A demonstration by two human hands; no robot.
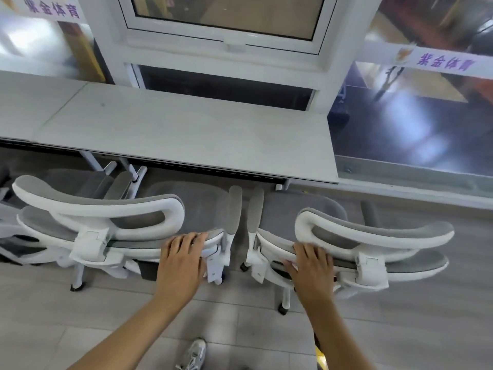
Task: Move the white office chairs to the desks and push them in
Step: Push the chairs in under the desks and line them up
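Observation:
Two white office chairs with grey mesh stand side by side, their backs to me, facing the grey desk point(186, 134). The seats reach to the desk's front edge. The left chair point(101, 209) has its armrest close to the right chair's point(373, 233) armrest. My left hand point(184, 257) rests with fairly straight fingers on the right end of the left chair's backrest. My right hand point(309, 265) lies with spread fingers on the left end of the right chair's backrest.
Part of a third white chair point(10, 236) shows at the far left edge. A second desk section point(26, 102) continues to the left. Behind the desk are a white window frame point(221, 41) and glass panels. My shoe point(194, 353) is on the grey floor behind the chairs.

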